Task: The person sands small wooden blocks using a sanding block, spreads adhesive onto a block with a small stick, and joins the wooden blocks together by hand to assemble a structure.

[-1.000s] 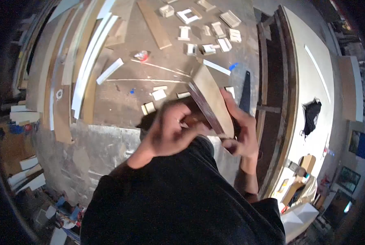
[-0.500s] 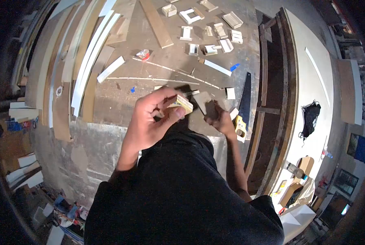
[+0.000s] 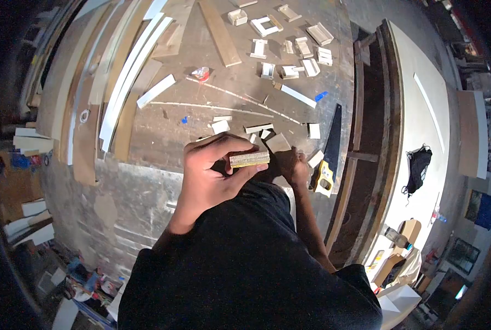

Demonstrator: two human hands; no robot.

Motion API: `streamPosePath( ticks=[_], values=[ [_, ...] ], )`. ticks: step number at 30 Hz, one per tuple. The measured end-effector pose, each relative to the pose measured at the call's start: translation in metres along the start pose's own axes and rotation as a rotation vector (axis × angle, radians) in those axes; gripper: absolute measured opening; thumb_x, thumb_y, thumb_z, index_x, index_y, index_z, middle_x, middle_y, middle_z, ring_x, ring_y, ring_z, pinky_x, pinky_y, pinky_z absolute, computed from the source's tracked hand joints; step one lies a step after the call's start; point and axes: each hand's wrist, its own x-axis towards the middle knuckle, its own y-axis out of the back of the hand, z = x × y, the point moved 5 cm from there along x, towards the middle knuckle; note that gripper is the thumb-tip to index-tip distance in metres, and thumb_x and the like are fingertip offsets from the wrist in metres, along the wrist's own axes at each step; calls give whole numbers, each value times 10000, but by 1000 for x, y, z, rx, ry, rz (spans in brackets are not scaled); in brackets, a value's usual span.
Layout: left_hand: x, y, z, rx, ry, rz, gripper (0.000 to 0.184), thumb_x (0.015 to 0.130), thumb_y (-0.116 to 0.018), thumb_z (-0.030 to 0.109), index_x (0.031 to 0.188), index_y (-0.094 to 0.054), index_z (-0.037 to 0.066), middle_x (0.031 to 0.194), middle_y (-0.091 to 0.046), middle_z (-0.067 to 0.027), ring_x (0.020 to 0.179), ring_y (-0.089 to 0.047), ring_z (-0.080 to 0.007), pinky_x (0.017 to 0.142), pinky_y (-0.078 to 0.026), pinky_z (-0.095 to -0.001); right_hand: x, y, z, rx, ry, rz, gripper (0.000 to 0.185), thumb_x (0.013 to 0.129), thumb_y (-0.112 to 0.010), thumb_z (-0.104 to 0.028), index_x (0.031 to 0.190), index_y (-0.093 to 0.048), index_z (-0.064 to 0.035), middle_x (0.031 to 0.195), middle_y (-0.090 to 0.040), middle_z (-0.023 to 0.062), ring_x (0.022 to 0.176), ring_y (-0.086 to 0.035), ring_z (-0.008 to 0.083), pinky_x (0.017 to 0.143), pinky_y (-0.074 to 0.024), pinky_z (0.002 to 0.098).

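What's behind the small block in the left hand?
Beyond the upper edge of the small block, fingers of the left hand show; whatever lies directly behind the block is covered.

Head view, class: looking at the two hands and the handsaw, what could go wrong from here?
The left hand pinches a small block between thumb and fingers; it might slip and drop. The handsaw lies close to the right hand; a careless sideways reach could brush its blade.
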Motion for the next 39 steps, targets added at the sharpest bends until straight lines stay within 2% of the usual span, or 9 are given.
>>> streamPosePath(
  ticks=[7,10,12,16,20,24,26,34,39],
  values=[
    [-5,1,1,67,-76,44,257,680,-857,61,893,-719,23,808,-717,-74,675,-675,-136,617,-535,-256,4,28,-13,-36,-116,-49,772,678,-815,-317,1353,-505,-106,1085,-614,202,1014,-601,388,801,-525,479],
    [-12,0,-3,68,34,-2,203,747,-823,66,909,-711,16,765,-692,-56,619,-628,-84,565,-506,-233,8,26,-14,-55,-176,-97,732,688,-813,-316,1330,-529,-108,1106,-623,174,1052,-589,392,831,-524,476],
    [-27,-9,-31,-152,430,-110,164,823,-773,80,944,-696,3,713,-651,-33,571,-556,-32,516,-470,-221,12,33,-17,-6,-71,112,682,687,-816,-311,1289,-573,-98,1148,-628,157,1055,-596,386,836,-526,464],
    [-46,-25,-52,-491,628,-163,213,925,-667,63,1084,-627,-72,826,-652,-34,635,-546,-27,552,-466,-198,37,77,-70,887,-286,-172,380,831,-775,-205,1123,-676,19,994,-703,130,819,-684,193,729,-545,302],
    [-63,-38,-71,-479,596,-122,282,925,-652,27,1178,-604,-89,863,-648,-31,683,-580,-44,605,-492,-193,38,139,-145,1287,56,-294,434,810,-793,-117,1186,-640,38,1047,-669,104,904,-639,132,713,-544,273],
    [-84,-48,-85,-318,693,-234,307,916,-650,7,1213,-609,-59,1005,-652,-95,894,-626,-113,738,-551,-243,33,169,-199,929,239,-261,496,738,-820,-101,1192,-645,-6,1073,-669,116,886,-675,179,730,-549,297],
    [-94,-54,-93,-305,600,-228,281,917,-658,42,1169,-607,-71,956,-664,-125,857,-657,-132,723,-567,-271,26,162,-202,792,244,-231,572,692,-828,-114,1219,-630,-17,1136,-654,120,922,-672,197,718,-553,301],
    [-116,-35,-116,-101,732,-486,497,936,-660,299,1266,-560,-58,920,-700,-205,804,-707,-181,676,-555,-314,18,116,-193,913,85,-364,608,663,-805,-58,1238,-607,-46,1159,-669,95,960,-676,209,728,-564,317],
    [-148,-4,-162,-148,739,-421,518,927,-650,351,1250,-583,-48,1022,-715,-180,924,-682,-215,840,-516,-345,34,52,-174,906,31,-395,623,678,-811,34,1256,-598,-63,1236,-616,71,1040,-635,189,745,-564,290]
  ],
)
